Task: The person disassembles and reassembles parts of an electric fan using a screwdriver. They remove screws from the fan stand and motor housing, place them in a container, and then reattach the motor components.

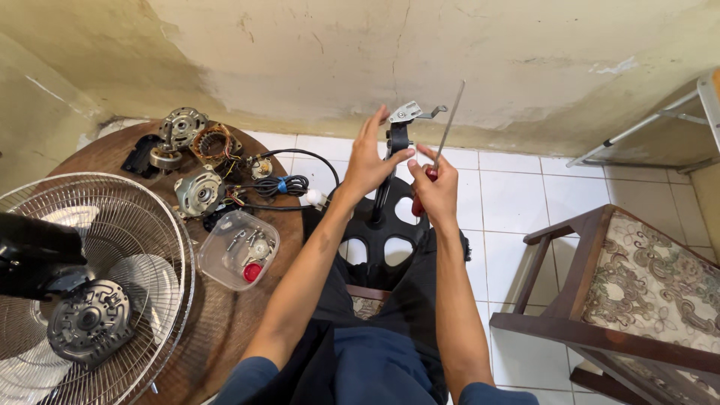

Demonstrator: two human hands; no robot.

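Hands raised: left hand (367,161) fingers pinch black fan stand neck (397,140) under grey metal bracket (406,112); right hand (435,187) fist grips red-handled screwdriver (442,146), thin steel shaft upright.

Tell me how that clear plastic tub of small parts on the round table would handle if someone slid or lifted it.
The clear plastic tub looks thin-walled, so it would probably flex if squeezed. It has no lid on and holds loose screws and a red cap, which would likely rattle, shift or spill if tipped. It seems light for its size and should slide easily on the wooden table.
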